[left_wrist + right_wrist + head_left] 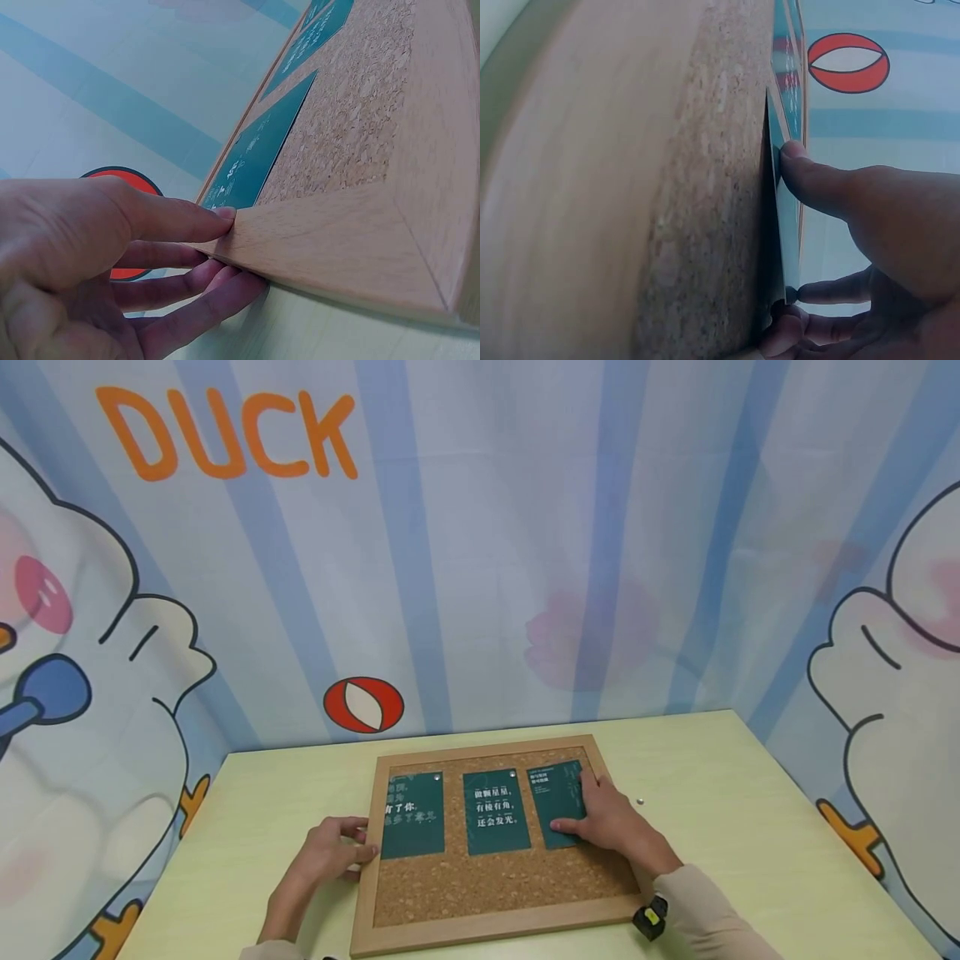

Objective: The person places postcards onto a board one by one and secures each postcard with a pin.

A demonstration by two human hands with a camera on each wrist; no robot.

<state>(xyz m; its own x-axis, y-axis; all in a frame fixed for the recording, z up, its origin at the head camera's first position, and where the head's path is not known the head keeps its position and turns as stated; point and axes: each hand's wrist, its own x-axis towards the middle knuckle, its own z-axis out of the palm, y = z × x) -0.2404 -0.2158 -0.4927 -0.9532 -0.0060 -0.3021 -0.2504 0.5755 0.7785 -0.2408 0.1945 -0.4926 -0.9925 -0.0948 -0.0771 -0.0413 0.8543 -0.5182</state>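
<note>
A wood-framed cork board (450,893) lies tilted on the table, with three dark green cards printed with white text across its upper part. My left hand (330,852) grips the board's left side, thumb on top of the wooden frame (315,232) and the other fingers under its edge. With my right hand (611,814) I hold the right-hand card (551,789), thumb on its face and fingers at its right edge. In the right wrist view a dark gap shows between this card (784,225) and the cork. The left card (416,818) and middle card (497,814) each have a pin near the top right corner.
A small shiny pin (640,801) lies on the pale yellow table (697,760) to the right of the board. Behind the table hangs a blue-striped cloth backdrop (480,568) with cartoon ducks and a red ball print (341,706).
</note>
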